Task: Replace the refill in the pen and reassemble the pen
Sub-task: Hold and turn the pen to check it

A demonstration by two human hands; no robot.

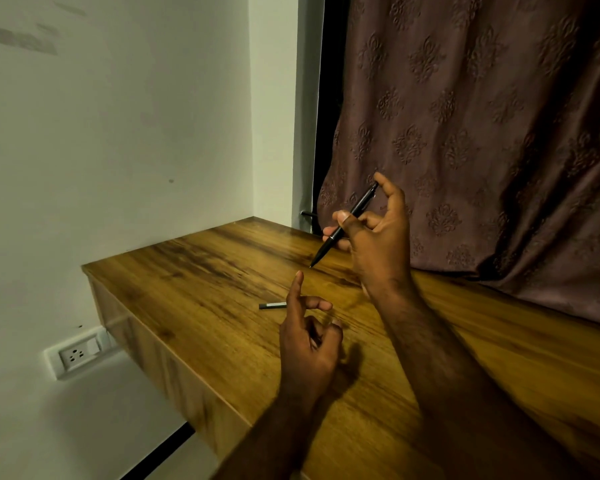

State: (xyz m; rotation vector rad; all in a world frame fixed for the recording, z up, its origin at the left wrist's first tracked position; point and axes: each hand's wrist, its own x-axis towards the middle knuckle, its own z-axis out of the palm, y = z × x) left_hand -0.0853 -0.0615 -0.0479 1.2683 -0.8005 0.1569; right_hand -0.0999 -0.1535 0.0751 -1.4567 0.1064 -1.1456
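A slim black pen (329, 242) slants above the wooden table (205, 278), tip pointing down and left. My right hand (378, 237) grips it around the middle, with the thumb over the barrel and the index finger up by the pen's top end. A short grey refill (272, 305) lies flat on the table, below the pen's tip. My left hand (309, 337) hovers just right of the refill with its index finger pointing up, the other fingers loosely curled, and it holds nothing.
A brown patterned curtain (482, 133) hangs behind the table on the right. White walls close the left and back sides. A wall socket (78, 353) sits below the table's left edge (146, 337).
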